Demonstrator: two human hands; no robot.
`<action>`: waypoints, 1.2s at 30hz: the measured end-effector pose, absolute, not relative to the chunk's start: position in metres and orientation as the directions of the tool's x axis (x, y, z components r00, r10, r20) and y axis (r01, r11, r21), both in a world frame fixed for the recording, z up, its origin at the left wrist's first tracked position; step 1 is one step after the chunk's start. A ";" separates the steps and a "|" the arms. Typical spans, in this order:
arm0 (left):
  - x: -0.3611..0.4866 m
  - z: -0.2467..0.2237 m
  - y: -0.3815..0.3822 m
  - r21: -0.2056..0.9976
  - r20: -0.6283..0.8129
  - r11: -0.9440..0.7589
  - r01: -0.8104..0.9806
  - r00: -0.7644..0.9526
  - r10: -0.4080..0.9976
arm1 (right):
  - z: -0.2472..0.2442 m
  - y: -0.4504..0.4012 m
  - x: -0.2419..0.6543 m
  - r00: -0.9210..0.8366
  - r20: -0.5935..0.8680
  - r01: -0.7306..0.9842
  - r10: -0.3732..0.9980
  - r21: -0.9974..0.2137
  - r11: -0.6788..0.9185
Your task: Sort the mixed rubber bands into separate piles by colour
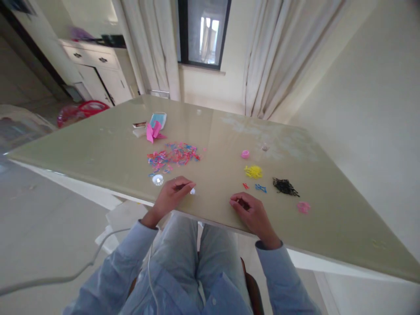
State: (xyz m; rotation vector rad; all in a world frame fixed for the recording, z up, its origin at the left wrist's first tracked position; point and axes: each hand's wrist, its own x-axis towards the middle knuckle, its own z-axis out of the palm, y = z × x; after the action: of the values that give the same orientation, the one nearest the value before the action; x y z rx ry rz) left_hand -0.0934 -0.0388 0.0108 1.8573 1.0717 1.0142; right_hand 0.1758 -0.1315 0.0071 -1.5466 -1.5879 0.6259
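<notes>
On the table (216, 175), I count one yellow pile (253, 171), one black pile (285, 187). My left hand (173, 192) and right hand (252, 213) curl, grip unclear.

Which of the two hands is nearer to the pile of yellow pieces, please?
The right hand. It is on the near side of the yellow pieces, while the left hand is farther off, to their left.

Both hands (176, 192) (250, 211) low, apart, fingers curled, blue-sleeved forearms angled inward
</notes>
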 end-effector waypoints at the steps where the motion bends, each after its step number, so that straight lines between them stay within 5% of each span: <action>1: -0.097 0.011 -0.037 0.884 0.249 -0.346 0.315 0.310 0.918 | 0.006 -0.126 0.174 0.075 0.210 0.579 0.975 -0.805 0.129; 7: -0.138 0.010 -0.008 0.722 0.341 -0.350 0.597 0.133 0.931 | 0.001 -0.127 0.184 0.104 0.194 0.522 0.975 -0.845 0.113; 13: -0.164 0.021 0.025 0.418 0.337 -0.362 0.833 0.227 0.914 | 0.003 -0.133 0.181 0.087 0.210 0.533 0.974 -0.835 0.132; 19: -0.152 0.026 0.042 0.227 0.156 -0.421 0.878 0.394 0.906 | 0.004 -0.132 0.179 0.100 0.229 0.533 0.968 -0.834 0.142; 30: -0.146 0.033 0.047 -0.035 0.041 -0.504 0.863 0.506 0.862 | 0.001 -0.133 0.180 0.101 0.228 0.545 0.968 -0.827 0.138; 36: -0.148 0.034 0.049 -0.061 0.041 -0.525 0.849 0.528 0.848 | 0.004 -0.134 0.179 0.099 0.228 0.539 0.968 -0.830 0.141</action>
State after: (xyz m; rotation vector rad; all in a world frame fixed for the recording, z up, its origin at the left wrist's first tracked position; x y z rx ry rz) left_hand -0.1476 0.0490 0.0337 2.8094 1.5633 0.0097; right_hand 0.1786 -0.1336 0.0038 -1.5125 -1.5543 0.6267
